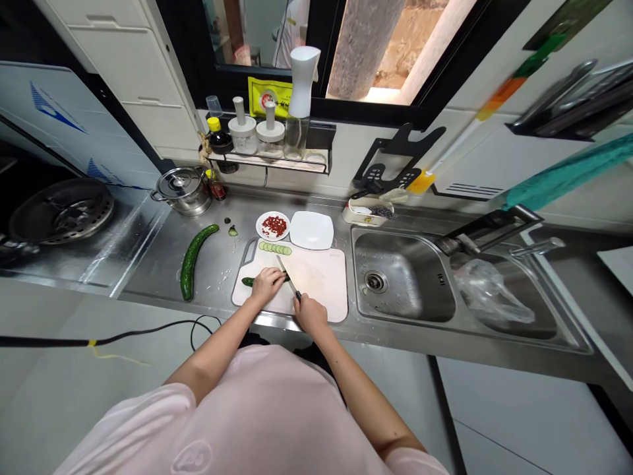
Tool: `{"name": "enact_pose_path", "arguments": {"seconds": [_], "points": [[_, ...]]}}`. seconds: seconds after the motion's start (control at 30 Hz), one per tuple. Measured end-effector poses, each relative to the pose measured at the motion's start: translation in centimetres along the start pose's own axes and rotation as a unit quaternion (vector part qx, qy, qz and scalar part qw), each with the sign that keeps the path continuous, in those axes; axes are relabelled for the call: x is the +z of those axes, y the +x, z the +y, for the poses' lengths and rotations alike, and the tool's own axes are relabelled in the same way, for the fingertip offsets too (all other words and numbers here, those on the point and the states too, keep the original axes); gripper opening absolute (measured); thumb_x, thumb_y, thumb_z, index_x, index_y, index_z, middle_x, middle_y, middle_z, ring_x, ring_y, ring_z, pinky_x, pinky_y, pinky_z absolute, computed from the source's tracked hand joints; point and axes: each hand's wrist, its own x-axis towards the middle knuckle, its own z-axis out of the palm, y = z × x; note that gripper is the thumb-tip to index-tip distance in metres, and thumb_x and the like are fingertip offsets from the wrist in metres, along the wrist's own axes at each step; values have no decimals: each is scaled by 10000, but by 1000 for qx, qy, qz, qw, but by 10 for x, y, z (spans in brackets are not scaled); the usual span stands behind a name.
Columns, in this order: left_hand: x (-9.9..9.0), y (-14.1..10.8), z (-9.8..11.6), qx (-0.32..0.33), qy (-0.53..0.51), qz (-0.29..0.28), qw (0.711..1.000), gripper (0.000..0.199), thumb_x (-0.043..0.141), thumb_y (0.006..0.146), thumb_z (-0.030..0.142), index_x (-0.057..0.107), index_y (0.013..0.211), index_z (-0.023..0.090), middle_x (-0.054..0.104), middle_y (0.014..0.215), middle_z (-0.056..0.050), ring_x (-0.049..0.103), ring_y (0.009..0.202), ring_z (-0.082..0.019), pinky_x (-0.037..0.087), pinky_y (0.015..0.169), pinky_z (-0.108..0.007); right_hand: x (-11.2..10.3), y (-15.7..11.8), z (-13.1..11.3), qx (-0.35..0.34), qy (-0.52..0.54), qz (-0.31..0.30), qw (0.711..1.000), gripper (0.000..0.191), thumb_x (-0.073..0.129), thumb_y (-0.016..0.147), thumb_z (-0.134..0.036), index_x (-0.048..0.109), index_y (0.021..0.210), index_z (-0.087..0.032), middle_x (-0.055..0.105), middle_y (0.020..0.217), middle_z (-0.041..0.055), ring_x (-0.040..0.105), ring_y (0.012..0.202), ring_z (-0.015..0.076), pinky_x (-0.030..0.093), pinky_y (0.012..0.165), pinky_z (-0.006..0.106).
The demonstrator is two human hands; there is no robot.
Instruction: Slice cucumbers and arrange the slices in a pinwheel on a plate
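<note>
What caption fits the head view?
Left hand steadies a cucumber on a cutting board; right hand slices it with a kitchen knife.

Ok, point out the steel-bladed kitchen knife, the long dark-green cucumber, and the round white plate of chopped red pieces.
Steel-bladed kitchen knife [285, 272]: head view, on the blade.
Long dark-green cucumber [192, 264]: head view, middle of its body.
Round white plate [260, 227]: head view, on the rim.

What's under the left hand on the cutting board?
A cucumber on the cutting board: its end shows past the left hand; the part under the palm is hidden.
</note>
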Motion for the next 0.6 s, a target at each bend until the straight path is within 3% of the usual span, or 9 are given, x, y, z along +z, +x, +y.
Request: {"name": "enact_pose_path", "arguments": {"seconds": [0.6], "points": [[2,1,-2,-3,-6,2,1000,176,521,875,285,685,922,238,654,929,-31,559,889,-156,456,808,-307,10,-31,19,12,-18,-6,1000,369,293,945,-417,554,989,-160,688,864,125,661,833,254,426,701,321]]}}
